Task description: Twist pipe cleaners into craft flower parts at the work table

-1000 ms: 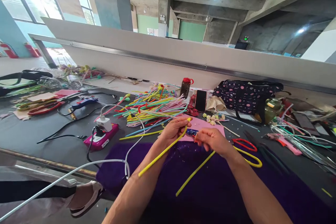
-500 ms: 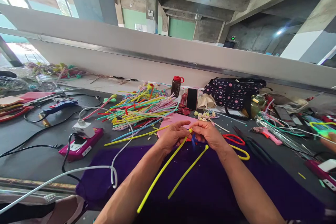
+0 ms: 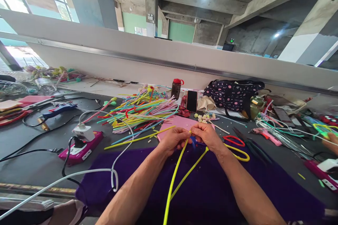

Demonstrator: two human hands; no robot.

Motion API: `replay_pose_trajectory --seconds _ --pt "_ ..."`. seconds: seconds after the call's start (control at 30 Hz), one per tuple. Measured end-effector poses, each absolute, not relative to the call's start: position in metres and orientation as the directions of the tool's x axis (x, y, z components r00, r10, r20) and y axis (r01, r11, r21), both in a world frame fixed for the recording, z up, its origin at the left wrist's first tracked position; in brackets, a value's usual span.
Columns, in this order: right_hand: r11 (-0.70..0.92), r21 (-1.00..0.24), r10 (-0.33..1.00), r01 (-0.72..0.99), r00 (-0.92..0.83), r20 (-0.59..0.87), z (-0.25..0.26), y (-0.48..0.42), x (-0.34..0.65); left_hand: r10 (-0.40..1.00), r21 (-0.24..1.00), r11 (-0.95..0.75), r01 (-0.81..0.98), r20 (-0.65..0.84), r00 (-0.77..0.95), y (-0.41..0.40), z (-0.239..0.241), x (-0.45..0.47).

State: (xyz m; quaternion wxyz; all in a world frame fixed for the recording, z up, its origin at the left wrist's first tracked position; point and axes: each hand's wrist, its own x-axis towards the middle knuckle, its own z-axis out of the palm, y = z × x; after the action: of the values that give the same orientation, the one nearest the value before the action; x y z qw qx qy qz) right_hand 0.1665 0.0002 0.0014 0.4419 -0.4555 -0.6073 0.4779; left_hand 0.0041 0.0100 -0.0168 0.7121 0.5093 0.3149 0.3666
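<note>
Both of my hands meet over a purple cloth (image 3: 211, 190). My left hand (image 3: 173, 140) is closed around the top of a yellow pipe cleaner (image 3: 173, 179) that hangs toward me. My right hand (image 3: 208, 136) pinches the same spot, and a second yellow strand (image 3: 188, 173) runs down from it. Between the fingers shows a small blue piece (image 3: 194, 143). A pink sheet (image 3: 177, 122) lies just beyond my hands.
A heap of coloured pipe cleaners (image 3: 142, 110) lies behind the pink sheet. A pink power strip (image 3: 80, 147) with white cable sits left. Red-handled scissors (image 3: 235, 140), a dark bottle (image 3: 176, 88), a phone (image 3: 192, 101) and a dotted bag (image 3: 233, 95) stand nearby. Another person's hand (image 3: 331, 140) shows far right.
My hands have come together at the pipe cleaner's top end. The long yellow strand has swung from pointing left to hanging nearly straight toward me. The view has shifted slightly.
</note>
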Motion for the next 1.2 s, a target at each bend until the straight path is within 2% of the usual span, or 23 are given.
replay_pose_trajectory --seconds 0.17,0.27,0.5,0.8,1.07,1.2 --pt "-0.055 -0.993 0.961 -0.106 -0.275 -0.024 -0.007 0.01 0.17 0.87 0.955 0.199 -0.221 -0.068 0.489 0.009 -0.016 0.005" --pt "-0.124 -0.967 0.942 -0.221 -0.333 -0.045 -0.015 0.014 0.169 0.863 0.952 0.206 -0.228 -0.067 0.5 0.01 -0.016 0.004" --pt "-0.287 -0.874 0.894 -0.392 -0.436 -0.098 -0.024 0.015 0.169 0.841 0.952 0.199 -0.233 -0.044 0.54 0.011 -0.016 0.003" --pt "-0.229 -0.908 0.919 -0.352 -0.384 -0.083 -0.023 0.014 0.169 0.855 0.979 0.127 -0.162 -0.025 0.518 0.014 -0.018 0.004" --pt "-0.183 -0.932 0.935 -0.312 -0.348 -0.066 -0.027 0.016 0.167 0.86 0.981 0.152 -0.119 -0.072 0.506 0.016 -0.021 0.005" --pt "-0.167 -0.934 0.944 -0.316 -0.325 -0.059 -0.024 0.017 0.166 0.883 0.975 0.146 -0.167 -0.052 0.467 0.016 -0.022 0.007"
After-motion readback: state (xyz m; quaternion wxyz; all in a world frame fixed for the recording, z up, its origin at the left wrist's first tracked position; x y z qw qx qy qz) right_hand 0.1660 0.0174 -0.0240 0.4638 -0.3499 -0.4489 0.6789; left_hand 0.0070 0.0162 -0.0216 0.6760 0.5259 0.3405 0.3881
